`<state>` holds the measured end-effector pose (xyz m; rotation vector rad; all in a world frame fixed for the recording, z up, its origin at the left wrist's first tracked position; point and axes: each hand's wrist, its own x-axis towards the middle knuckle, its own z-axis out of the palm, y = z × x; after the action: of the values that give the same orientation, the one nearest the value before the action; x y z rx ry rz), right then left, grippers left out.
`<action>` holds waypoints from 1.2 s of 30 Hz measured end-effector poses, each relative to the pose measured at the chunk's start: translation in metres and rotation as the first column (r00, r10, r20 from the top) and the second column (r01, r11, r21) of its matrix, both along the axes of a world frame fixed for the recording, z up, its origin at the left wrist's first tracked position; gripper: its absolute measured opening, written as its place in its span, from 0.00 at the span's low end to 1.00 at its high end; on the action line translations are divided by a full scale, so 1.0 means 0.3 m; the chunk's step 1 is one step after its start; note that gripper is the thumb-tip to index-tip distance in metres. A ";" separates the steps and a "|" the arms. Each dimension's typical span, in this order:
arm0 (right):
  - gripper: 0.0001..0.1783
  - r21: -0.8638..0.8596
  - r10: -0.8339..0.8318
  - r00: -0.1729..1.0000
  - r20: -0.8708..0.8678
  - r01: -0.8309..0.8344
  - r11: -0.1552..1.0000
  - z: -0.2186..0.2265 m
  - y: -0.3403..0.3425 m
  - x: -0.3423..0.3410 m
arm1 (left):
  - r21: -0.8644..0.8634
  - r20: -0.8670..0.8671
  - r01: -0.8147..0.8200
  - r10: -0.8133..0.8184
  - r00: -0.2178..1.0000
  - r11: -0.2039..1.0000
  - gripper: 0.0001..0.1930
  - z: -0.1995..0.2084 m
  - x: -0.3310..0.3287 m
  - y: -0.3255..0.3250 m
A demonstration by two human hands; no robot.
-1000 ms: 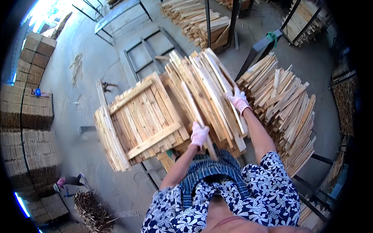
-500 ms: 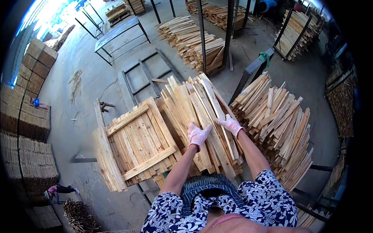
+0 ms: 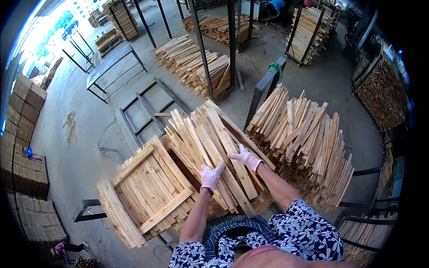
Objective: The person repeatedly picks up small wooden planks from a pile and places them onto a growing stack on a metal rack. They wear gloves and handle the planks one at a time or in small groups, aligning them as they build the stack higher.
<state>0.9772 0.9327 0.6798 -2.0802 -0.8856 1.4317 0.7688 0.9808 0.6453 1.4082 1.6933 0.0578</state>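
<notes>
Loose wooden slats lie in an overlapping pile before me, slanting from far left to near right. My left hand, in a pale pinkish knit glove, is closed at the left side of the upper slats, with its thumb across them. Slightly farther off, my right hand grips the edge of a wide upper slat, thumb over its face; its other fingertips are partly hidden. Left of the pile is a slatted wooden panel with crosspieces. One long board lies along the panel's left side.
A tall heap of slats stands close on my right. Beyond the pile are a dark metal frame and a post with green cloth. Stacked wood bundles line the left. Another person is at lower left.
The whole view has shifted, so the pile and panel sit lower and farther left. Both hands remain on the slats, the right one slightly nearer the left.
</notes>
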 end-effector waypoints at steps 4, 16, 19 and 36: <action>0.57 0.083 -0.069 0.987 -0.144 0.081 0.993 0.028 0.009 -0.107 | -0.118 0.259 -0.085 0.113 0.959 0.989 0.50 0.011 -0.022 -0.017; 0.65 0.083 -0.204 0.766 -0.609 0.317 0.945 0.033 -0.047 -0.185 | -0.526 0.679 -0.202 0.551 0.485 0.826 0.51 0.088 -0.203 -0.012; 0.63 0.162 -0.212 0.803 -0.558 0.355 0.921 0.114 -0.052 -0.261 | -0.449 0.759 -0.115 0.446 0.475 0.886 0.51 0.086 -0.252 -0.024; 0.54 0.420 0.181 0.893 -0.412 0.010 0.907 0.060 0.322 -0.867 | -0.134 0.746 -0.556 0.452 0.488 0.820 0.45 0.213 -0.794 0.093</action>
<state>0.7172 1.0293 0.6977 -1.3425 -0.9920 1.5198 0.5306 1.0088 0.7093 0.7062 1.3033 0.9867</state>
